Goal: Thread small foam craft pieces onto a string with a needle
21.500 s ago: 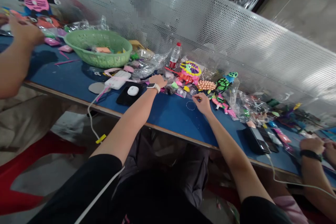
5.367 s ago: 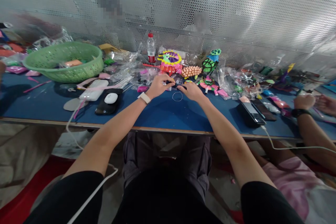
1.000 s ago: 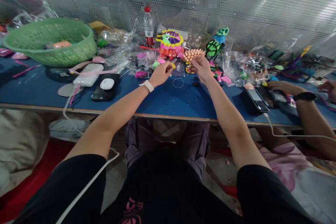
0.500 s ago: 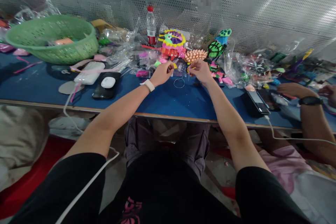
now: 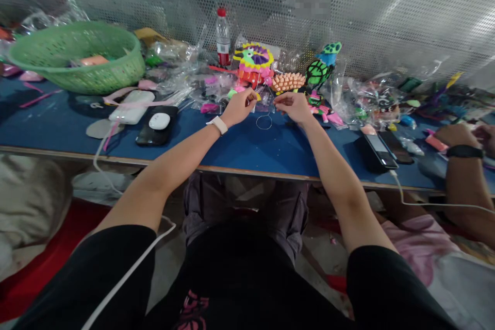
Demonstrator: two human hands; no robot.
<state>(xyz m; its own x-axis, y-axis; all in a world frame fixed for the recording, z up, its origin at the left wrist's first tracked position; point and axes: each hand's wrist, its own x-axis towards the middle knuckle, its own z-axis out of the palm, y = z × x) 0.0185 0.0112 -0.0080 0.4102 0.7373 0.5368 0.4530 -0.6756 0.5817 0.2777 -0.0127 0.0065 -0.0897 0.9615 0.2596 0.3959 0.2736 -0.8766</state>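
Observation:
My left hand (image 5: 243,104), a pale band on its wrist, is closed in a pinch at a small yellow piece (image 5: 258,97). To the right, my right hand (image 5: 293,104) has its fingertips pressed together; whatever they grip is too fine to make out. A thin pale thread (image 5: 264,122) lies in a loop on the blue table between and below the hands. Just beyond them stand a colourful foam figure (image 5: 254,62) with a yellow frilled edge, a peach spiky piece (image 5: 288,82) and a green-and-black turtle-like figure (image 5: 317,72).
A green basket (image 5: 77,82) stands at the left, near a white power bank (image 5: 133,107) and a black phone (image 5: 152,136) with a white case on it. A bottle (image 5: 223,38) stands at the back. At right are another phone (image 5: 377,149) and a co-worker's hand (image 5: 458,135).
My right hand has shifted slightly, and the thin needle-like strand below its fingers no longer shows. My left hand keeps its place. The co-worker's hand at right has moved rightward.

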